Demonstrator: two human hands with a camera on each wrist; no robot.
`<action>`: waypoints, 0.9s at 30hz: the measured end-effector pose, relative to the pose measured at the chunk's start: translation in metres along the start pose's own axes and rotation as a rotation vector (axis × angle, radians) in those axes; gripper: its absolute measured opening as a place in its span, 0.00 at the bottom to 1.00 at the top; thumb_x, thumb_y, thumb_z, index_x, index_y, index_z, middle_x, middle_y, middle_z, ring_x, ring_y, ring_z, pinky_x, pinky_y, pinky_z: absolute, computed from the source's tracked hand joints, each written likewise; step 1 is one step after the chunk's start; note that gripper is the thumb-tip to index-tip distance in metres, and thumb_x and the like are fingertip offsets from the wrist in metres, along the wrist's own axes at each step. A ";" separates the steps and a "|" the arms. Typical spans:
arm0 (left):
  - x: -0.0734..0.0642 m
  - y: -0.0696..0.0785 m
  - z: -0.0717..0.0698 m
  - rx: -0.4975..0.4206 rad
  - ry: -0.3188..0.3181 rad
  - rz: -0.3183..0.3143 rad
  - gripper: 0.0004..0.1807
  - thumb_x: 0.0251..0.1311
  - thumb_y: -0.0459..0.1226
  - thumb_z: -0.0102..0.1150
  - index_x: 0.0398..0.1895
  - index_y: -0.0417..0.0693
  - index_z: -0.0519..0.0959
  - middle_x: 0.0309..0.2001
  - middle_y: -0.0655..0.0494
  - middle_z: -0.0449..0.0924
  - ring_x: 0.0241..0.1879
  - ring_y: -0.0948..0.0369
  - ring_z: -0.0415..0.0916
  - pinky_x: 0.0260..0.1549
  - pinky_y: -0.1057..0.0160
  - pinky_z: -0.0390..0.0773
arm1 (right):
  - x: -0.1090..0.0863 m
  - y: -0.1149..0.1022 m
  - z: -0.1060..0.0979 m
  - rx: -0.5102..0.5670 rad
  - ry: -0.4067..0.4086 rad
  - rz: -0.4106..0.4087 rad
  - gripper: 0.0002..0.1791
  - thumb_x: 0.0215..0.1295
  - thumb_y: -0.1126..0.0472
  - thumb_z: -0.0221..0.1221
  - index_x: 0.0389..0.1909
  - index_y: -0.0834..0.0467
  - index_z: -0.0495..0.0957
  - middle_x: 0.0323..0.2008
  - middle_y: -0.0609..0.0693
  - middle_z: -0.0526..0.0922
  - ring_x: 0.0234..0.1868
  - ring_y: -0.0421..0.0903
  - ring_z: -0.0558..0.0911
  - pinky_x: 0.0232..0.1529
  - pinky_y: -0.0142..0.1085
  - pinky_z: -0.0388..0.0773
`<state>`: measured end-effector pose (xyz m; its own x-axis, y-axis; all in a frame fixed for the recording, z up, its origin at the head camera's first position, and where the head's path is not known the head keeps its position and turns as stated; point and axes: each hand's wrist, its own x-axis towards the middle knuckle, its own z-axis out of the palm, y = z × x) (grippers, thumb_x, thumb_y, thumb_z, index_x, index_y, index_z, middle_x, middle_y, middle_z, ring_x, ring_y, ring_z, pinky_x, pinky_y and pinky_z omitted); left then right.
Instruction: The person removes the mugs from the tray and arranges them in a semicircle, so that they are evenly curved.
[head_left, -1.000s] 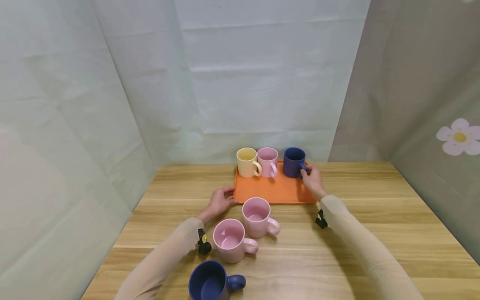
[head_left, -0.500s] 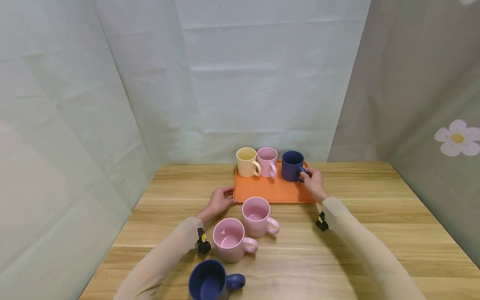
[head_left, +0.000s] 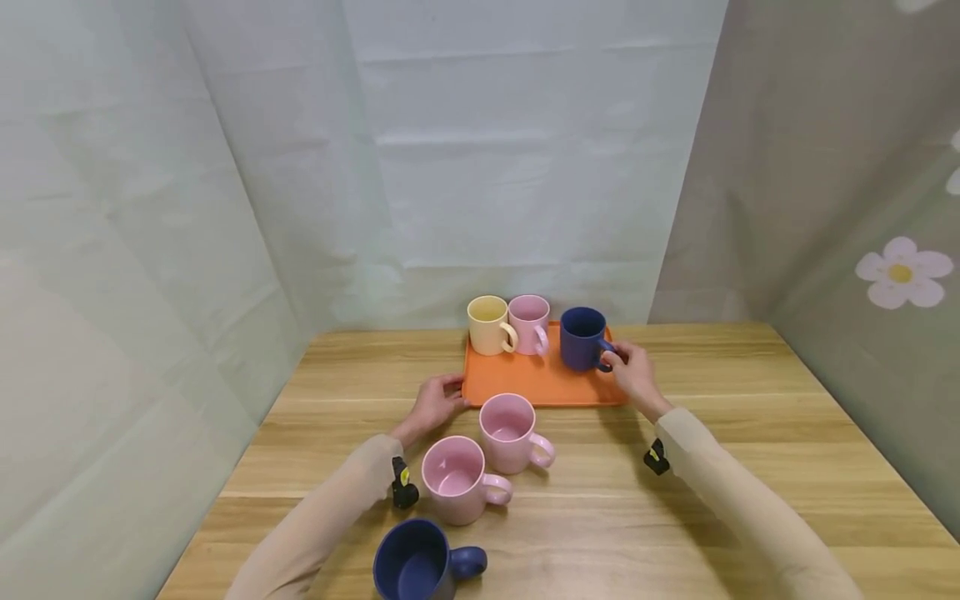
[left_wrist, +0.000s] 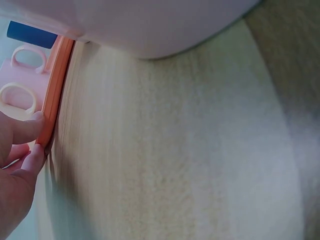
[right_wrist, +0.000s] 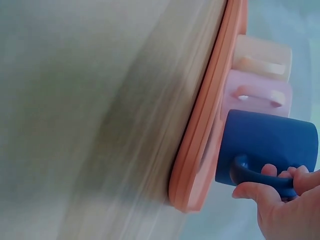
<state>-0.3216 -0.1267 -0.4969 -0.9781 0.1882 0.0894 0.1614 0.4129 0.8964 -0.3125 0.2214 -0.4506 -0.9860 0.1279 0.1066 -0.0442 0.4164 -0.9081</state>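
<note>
My right hand (head_left: 634, 372) grips the handle of a dark blue mug (head_left: 581, 340), upright over the right part of an orange tray (head_left: 525, 385). Whether its base touches the tray I cannot tell. In the right wrist view, thumb and fingers wrap that handle. My left hand (head_left: 435, 403) holds the tray's front left corner; the left wrist view shows thumb and fingertips pinching its rim (left_wrist: 55, 85). A yellow mug (head_left: 486, 330) and a pink mug (head_left: 527, 327) stand side by side at the tray's back left.
In front of the tray stand two pink mugs, a farther one (head_left: 506, 437) and a nearer one (head_left: 452, 483). Nearest the body is another dark blue mug (head_left: 412, 562), beside the left forearm. Pale cloth (head_left: 487, 167) hangs behind the wooden table (head_left: 675, 517).
My right hand has brought the blue mug a little toward me and to the left over the tray. The left hand keeps its place at the corner.
</note>
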 end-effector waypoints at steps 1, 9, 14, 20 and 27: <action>0.000 0.000 0.000 -0.003 0.003 0.004 0.29 0.50 0.19 0.62 0.59 0.25 0.70 0.58 0.29 0.74 0.58 0.42 0.75 0.55 0.58 0.81 | -0.002 0.000 -0.001 -0.006 -0.005 -0.007 0.15 0.73 0.65 0.48 0.51 0.71 0.75 0.47 0.68 0.80 0.49 0.60 0.82 0.55 0.52 0.82; -0.001 0.006 -0.004 0.003 0.001 0.025 0.29 0.49 0.18 0.62 0.58 0.23 0.70 0.56 0.27 0.75 0.57 0.40 0.76 0.55 0.58 0.82 | -0.015 -0.003 -0.005 -0.027 -0.030 -0.046 0.16 0.73 0.65 0.49 0.51 0.72 0.76 0.46 0.68 0.82 0.48 0.60 0.82 0.54 0.51 0.83; 0.003 -0.002 -0.003 -0.004 0.004 0.014 0.29 0.50 0.19 0.62 0.59 0.24 0.70 0.56 0.28 0.75 0.57 0.41 0.76 0.54 0.57 0.82 | -0.020 -0.003 -0.006 -0.046 -0.048 -0.077 0.15 0.73 0.65 0.50 0.50 0.71 0.77 0.45 0.68 0.82 0.47 0.60 0.84 0.47 0.49 0.85; 0.002 -0.003 -0.002 0.008 0.003 0.013 0.28 0.51 0.20 0.62 0.59 0.25 0.71 0.55 0.29 0.76 0.56 0.42 0.77 0.53 0.57 0.82 | -0.027 -0.003 -0.008 -0.037 -0.069 -0.075 0.15 0.73 0.64 0.49 0.50 0.71 0.77 0.45 0.68 0.83 0.46 0.58 0.84 0.46 0.48 0.86; 0.004 -0.001 -0.002 0.015 0.015 0.011 0.28 0.51 0.20 0.63 0.59 0.25 0.71 0.55 0.30 0.76 0.57 0.43 0.76 0.55 0.58 0.81 | -0.036 -0.006 -0.011 -0.044 -0.092 -0.079 0.15 0.73 0.64 0.49 0.50 0.71 0.76 0.44 0.69 0.82 0.46 0.61 0.82 0.34 0.37 0.85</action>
<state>-0.3261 -0.1280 -0.4968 -0.9780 0.1796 0.1058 0.1740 0.4241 0.8887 -0.2749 0.2242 -0.4440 -0.9904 0.0105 0.1376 -0.1173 0.4616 -0.8793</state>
